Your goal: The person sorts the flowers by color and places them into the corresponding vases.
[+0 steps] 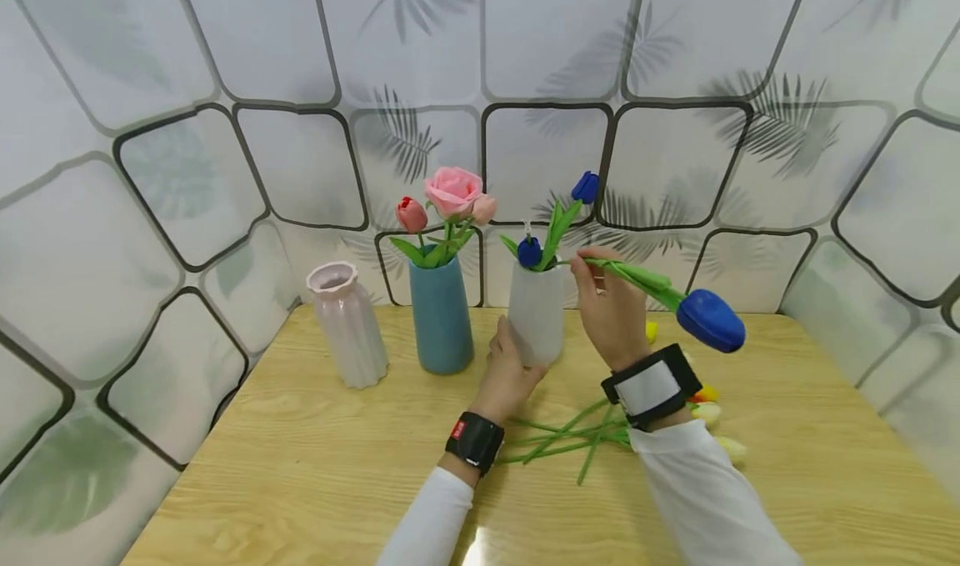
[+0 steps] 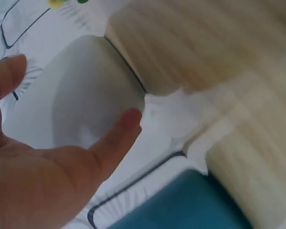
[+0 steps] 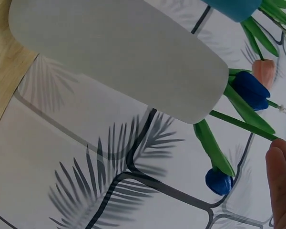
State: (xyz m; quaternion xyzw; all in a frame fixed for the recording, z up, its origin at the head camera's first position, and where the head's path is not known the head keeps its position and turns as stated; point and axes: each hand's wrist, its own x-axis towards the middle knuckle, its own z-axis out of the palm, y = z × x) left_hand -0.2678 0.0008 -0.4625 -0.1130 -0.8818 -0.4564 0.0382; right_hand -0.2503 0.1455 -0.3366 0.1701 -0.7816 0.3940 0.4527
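Near the middle of the table stands a white vase (image 1: pixel 536 316) with two blue tulips (image 1: pixel 586 187) and green leaves in it. My left hand (image 1: pixel 506 378) holds the vase low down, thumb and fingers spread around its side, as the left wrist view also shows. Between finger and thumb, my right hand (image 1: pixel 611 316) pinches the stem of another blue tulip (image 1: pixel 711 320). That flower points right and lies nearly sideways, its stem end at the vase's mouth. In the right wrist view, the stem (image 3: pixel 248 126) reaches the rim.
Left of the white vase, a teal vase (image 1: pixel 441 320) carries a pink rose (image 1: pixel 453 191) and pink tulips. Farther left stands a pale pink vase (image 1: pixel 351 324). Loose green stems (image 1: pixel 570 441) with yellow and white blooms (image 1: pixel 729 449) lie under and beside my right forearm. A patterned wall borders the table.
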